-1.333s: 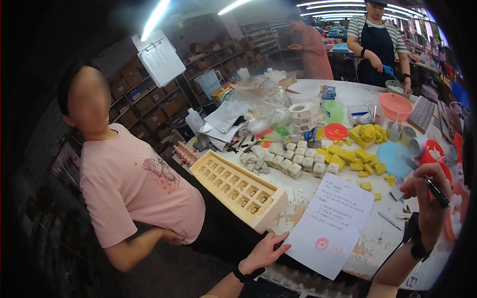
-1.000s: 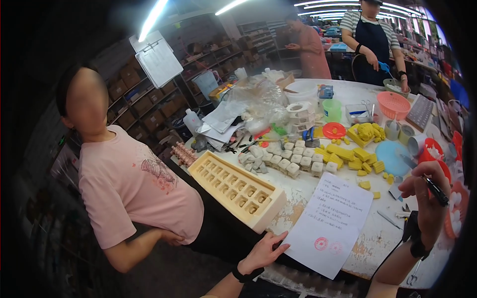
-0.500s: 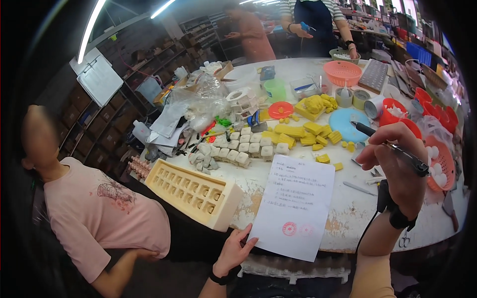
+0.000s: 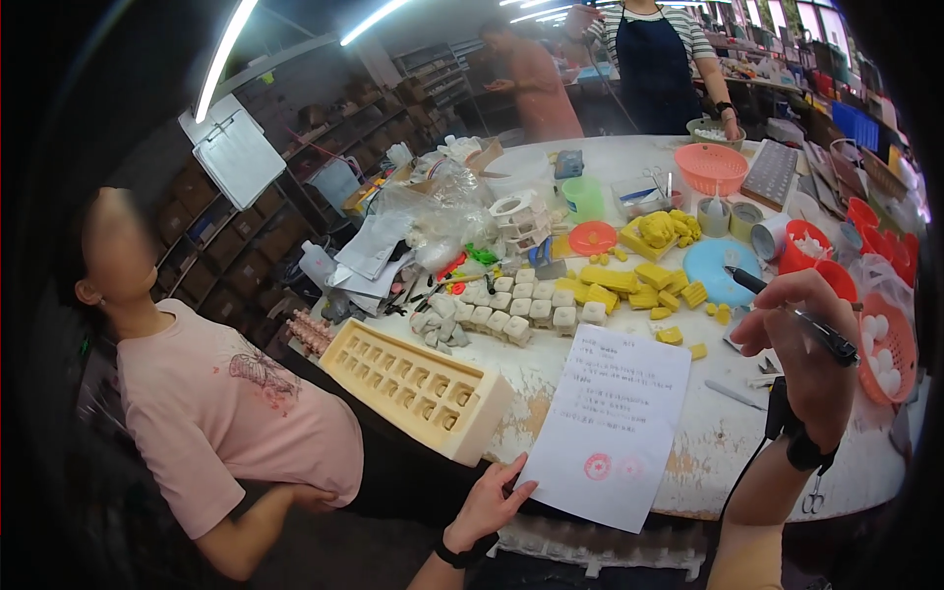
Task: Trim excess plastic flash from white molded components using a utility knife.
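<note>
The right hand pinches a black pen; the left hand meets a handwritten sheet along its edge, though I cannot tell whether its grip pinches.

Tube lights glow overhead in a crowded, dimly lit workroom, where shelving stacked with cardboard boxes stands before a grey wall at left. A large white table with a curved edge, its paint worn to brown in patches, fills the centre above a dark floor. Beyond it, more racks line the rear and cluttered workbenches recede to the right, while daylight enters through tall windows in the far upper corner
</note>
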`<move>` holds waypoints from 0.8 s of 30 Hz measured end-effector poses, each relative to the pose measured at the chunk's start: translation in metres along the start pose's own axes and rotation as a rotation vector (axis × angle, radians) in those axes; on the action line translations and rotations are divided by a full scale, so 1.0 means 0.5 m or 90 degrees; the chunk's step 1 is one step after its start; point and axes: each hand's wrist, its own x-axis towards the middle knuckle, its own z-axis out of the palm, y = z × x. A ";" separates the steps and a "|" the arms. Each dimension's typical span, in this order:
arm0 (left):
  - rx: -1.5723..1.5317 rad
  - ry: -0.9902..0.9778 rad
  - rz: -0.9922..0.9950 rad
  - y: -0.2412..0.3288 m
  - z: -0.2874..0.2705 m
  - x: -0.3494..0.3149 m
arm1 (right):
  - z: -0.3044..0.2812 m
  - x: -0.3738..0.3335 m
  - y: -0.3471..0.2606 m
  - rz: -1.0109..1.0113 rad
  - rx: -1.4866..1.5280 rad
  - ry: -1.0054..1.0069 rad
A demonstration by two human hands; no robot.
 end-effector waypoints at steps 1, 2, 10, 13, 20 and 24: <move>0.007 0.000 -0.001 0.001 0.000 0.000 | 0.001 0.000 -0.002 -0.004 0.000 0.000; 0.005 0.002 0.003 0.001 0.000 0.001 | 0.003 0.001 -0.004 0.001 -0.009 0.004; 0.016 0.001 0.007 0.004 0.000 0.002 | -0.004 0.000 -0.006 -0.009 -0.038 0.002; 0.022 0.006 0.008 -0.001 -0.001 -0.002 | -0.001 0.003 0.000 -0.013 -0.033 -0.008; 0.019 0.012 0.021 -0.005 0.004 -0.001 | -0.004 0.001 -0.004 -0.020 -0.043 -0.009; 0.023 0.010 0.023 -0.001 0.003 0.000 | -0.002 0.002 -0.004 -0.019 -0.047 -0.002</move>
